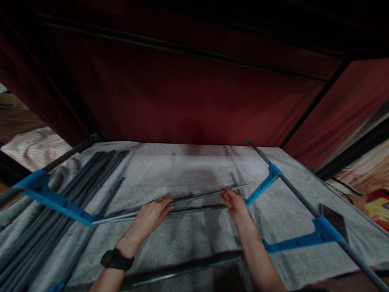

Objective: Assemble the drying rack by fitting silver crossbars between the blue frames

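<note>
The left hand (156, 210) curls its fingers over a thin rod (197, 197), and the right hand (233, 201) pinches it near its right end. The rod slants above the cloth (185, 170), between the left bracket (57, 200) and the upper right bracket (263, 184). A second rod (194, 210) runs just below it. In this dim view, I cannot tell whether the held rod's left end touches the left bracket. More pipes (91, 175) lie at left.

A grey blanket (176, 168) spreads beneath the left hand (155, 213) and right hand (233, 201). Grey tubes (48, 231) lie bunched left of the former, a dark flat slab (335, 217) right of the latter.
</note>
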A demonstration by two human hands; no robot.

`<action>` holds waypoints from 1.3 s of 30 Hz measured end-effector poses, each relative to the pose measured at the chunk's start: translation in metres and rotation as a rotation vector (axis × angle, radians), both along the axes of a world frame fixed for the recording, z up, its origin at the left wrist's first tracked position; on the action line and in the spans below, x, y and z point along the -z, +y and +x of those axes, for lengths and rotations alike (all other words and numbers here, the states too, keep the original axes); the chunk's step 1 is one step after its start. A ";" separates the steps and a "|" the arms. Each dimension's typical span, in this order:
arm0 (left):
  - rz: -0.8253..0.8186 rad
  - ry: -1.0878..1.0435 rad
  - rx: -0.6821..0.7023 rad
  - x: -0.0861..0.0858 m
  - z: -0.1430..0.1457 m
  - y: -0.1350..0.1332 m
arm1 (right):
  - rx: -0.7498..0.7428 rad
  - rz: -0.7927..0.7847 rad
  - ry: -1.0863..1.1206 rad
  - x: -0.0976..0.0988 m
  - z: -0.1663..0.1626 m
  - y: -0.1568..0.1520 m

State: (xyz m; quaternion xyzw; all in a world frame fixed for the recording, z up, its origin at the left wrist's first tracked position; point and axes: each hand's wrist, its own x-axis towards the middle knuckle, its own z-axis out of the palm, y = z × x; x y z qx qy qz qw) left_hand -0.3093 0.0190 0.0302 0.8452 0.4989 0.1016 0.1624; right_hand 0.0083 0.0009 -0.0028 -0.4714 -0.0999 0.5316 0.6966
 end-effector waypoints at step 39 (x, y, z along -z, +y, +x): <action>0.153 -0.604 -0.929 -0.005 -0.054 0.011 | -0.017 -0.100 -0.026 0.054 0.040 0.007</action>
